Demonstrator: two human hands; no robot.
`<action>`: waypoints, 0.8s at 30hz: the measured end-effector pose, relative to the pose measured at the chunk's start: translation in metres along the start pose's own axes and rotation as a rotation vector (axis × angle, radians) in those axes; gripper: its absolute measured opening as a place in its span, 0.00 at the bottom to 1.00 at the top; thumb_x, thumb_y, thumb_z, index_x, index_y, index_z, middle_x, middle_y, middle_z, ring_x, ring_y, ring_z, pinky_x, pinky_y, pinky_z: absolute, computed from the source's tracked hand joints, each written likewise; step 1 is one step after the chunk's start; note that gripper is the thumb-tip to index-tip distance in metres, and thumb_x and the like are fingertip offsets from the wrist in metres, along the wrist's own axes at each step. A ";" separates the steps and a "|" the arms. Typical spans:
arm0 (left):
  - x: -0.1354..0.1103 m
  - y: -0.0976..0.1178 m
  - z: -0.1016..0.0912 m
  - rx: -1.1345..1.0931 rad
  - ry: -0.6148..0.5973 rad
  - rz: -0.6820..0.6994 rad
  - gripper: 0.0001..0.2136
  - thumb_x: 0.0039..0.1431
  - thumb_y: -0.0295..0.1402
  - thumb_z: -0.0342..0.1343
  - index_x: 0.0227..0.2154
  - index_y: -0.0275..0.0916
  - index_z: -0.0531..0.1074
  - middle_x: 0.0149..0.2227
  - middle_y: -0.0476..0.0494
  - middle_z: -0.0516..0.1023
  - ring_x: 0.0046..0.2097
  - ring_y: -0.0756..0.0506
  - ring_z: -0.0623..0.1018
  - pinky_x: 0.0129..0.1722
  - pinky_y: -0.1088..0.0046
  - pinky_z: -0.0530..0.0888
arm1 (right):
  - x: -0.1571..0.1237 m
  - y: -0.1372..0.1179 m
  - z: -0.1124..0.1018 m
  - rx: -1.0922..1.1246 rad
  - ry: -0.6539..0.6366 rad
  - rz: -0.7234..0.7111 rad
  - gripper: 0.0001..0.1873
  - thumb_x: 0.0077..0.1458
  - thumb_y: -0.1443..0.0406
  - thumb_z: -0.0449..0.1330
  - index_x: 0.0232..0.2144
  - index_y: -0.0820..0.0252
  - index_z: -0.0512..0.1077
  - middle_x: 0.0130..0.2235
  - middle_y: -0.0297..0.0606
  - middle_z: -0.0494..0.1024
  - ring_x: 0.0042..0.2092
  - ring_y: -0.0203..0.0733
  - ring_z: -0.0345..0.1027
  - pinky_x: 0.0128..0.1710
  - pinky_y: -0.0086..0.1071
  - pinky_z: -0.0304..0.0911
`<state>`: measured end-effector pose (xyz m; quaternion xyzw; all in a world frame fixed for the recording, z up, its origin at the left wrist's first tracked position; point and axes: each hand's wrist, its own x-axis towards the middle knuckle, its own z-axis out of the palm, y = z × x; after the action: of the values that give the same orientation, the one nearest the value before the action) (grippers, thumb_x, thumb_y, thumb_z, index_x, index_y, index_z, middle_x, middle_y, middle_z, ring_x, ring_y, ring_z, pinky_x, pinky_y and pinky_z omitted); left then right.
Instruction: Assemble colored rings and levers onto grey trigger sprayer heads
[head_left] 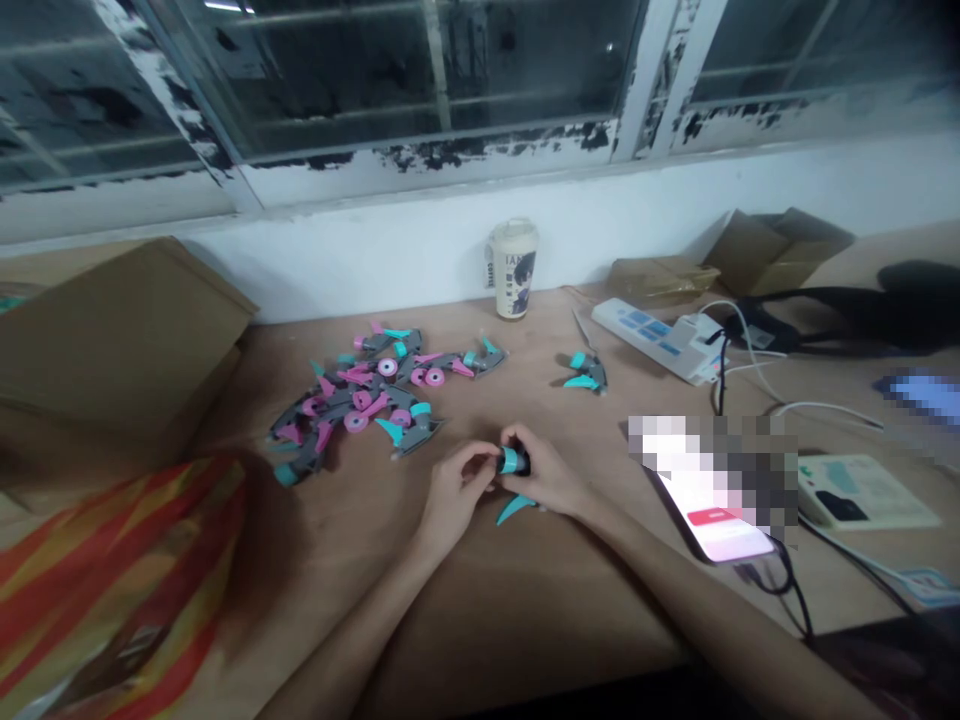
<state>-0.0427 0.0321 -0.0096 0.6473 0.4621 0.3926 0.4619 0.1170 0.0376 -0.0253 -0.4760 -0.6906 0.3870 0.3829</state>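
My left hand (pixel 456 485) and my right hand (pixel 546 472) meet over the middle of the wooden table (pixel 525 600). Both pinch one small toy piece (pixel 514 462), dark grey with a teal band. A curved teal blade (pixel 514 508) sticks out below my right hand. A pile of several grey, pink and teal toy parts (pixel 375 395) lies beyond my left hand. One assembled grey and teal piece (pixel 586 372) lies apart, beyond my right hand.
A cardboard box (pixel 112 340) stands at the left, with a red and yellow striped bag (pixel 112 590) in front of it. A cup (pixel 512 268) stands by the wall. A power strip (pixel 660 340), cables, a lit phone (pixel 712 500) and a booklet (pixel 855 492) lie at the right.
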 end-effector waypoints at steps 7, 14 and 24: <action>0.004 -0.001 -0.002 -0.095 -0.047 -0.073 0.06 0.55 0.33 0.51 0.32 0.37 0.70 0.32 0.48 0.74 0.29 0.50 0.75 0.30 0.75 0.75 | 0.002 0.006 -0.004 0.029 -0.077 -0.001 0.16 0.42 0.67 0.60 0.35 0.55 0.60 0.30 0.28 0.64 0.32 0.35 0.59 0.32 0.28 0.58; 0.001 -0.003 0.000 -0.093 -0.048 -0.057 0.08 0.54 0.33 0.53 0.36 0.37 0.71 0.36 0.45 0.74 0.33 0.48 0.76 0.31 0.73 0.76 | 0.003 0.007 -0.007 0.055 -0.096 -0.013 0.15 0.44 0.67 0.59 0.36 0.56 0.61 0.32 0.29 0.64 0.33 0.35 0.59 0.35 0.29 0.58; -0.002 -0.003 0.000 0.016 0.010 0.042 0.07 0.55 0.31 0.54 0.36 0.39 0.75 0.36 0.45 0.71 0.35 0.48 0.73 0.32 0.74 0.74 | 0.003 0.003 -0.008 0.041 -0.101 -0.016 0.15 0.43 0.70 0.58 0.36 0.56 0.62 0.32 0.29 0.66 0.33 0.36 0.61 0.35 0.29 0.58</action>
<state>-0.0440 0.0311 -0.0130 0.6585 0.4537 0.4018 0.4462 0.1245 0.0422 -0.0243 -0.4424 -0.7049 0.4214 0.3602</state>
